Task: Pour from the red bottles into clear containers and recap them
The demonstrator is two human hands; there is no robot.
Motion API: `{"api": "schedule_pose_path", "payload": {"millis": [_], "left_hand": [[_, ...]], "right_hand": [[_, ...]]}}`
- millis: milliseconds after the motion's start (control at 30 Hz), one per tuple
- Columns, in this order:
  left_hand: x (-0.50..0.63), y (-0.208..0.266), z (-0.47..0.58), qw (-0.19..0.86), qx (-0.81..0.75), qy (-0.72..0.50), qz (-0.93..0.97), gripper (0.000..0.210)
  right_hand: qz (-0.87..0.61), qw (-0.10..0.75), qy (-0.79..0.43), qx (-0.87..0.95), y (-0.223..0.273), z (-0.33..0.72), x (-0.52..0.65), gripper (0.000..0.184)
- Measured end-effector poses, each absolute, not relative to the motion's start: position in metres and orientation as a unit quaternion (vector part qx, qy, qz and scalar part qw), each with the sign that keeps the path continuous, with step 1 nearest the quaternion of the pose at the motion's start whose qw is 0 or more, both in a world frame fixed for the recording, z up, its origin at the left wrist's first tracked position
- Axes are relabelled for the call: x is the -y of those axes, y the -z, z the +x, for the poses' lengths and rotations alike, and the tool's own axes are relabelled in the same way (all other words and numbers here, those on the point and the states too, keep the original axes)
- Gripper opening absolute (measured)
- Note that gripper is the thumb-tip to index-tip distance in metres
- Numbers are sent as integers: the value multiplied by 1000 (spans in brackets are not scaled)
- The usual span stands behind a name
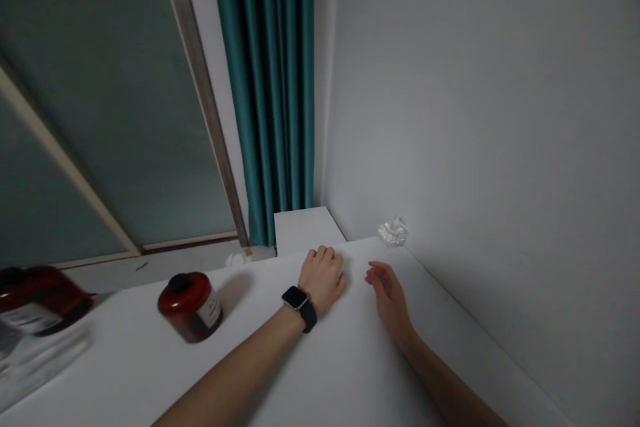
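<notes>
My left hand (323, 278), with a black watch (296, 299) on its wrist, rests palm down near the far edge of the white tabletop (330, 367). Its fingers are loosely bent and the thumb stands apart; the underside of the palm is hidden. Just to its right, my right hand (389, 297) is held sideways over the surface, fingers curved and thumb apart, with nothing seen in it. Beyond the right hand, a crumpled piece of clear plastic (393, 232) lies at the corner by the wall. A dark red bottle with a black cap (190, 307) stands left of my left hand.
At the left edge are another dark red bottle (45, 300) and blurred clear plastic (45, 363). The grey wall (480, 147) borders the tabletop on the right. Past the far edge are a lower white surface (307, 230), a teal curtain (270, 80) and a frosted sliding door (110, 93).
</notes>
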State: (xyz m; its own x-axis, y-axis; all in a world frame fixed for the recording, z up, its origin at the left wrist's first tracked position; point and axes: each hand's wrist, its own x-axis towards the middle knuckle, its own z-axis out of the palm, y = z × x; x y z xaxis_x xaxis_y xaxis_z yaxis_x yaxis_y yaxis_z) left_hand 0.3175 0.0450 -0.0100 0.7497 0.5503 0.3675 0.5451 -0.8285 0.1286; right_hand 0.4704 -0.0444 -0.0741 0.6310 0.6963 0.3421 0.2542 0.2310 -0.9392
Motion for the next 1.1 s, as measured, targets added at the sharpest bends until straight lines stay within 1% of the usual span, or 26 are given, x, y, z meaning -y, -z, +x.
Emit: {"api": "schedule_pose_path", "payload": {"millis": [167, 300, 433, 567, 700, 867, 1000, 1100], "left_hand": [[-35, -18, 287, -63, -299, -185, 934, 15], [-32, -44, 260, -112, -314, -182, 925, 17], [-29, -63, 226, -123, -330, -207, 913, 16], [-24, -76, 190, -123, -347, -217, 904, 15], [-18, -84, 156, -111, -362, -232, 896, 14], [-17, -88, 112, -114, -392, -253, 877, 22], [-19, -80, 76, -109, -416, -263, 863, 19], [-21, -68, 54, -94, -429, -285, 852, 22]], "right_hand": [[-578, 657, -176, 451, 55, 444, 40, 23], [-558, 645, -160, 498, 37, 419, 30, 23], [-540, 651, -160, 509, 25, 389, 19, 22], [-519, 649, -193, 521, 21, 359, 12, 22], [-497, 646, -219, 537, 20, 330, 8, 22], [-486, 632, -258, 546, 27, 300, 2, 24], [-476, 626, -291, 545, 36, 282, -5, 25], [-470, 620, -316, 543, 41, 269, -10, 27]]}}
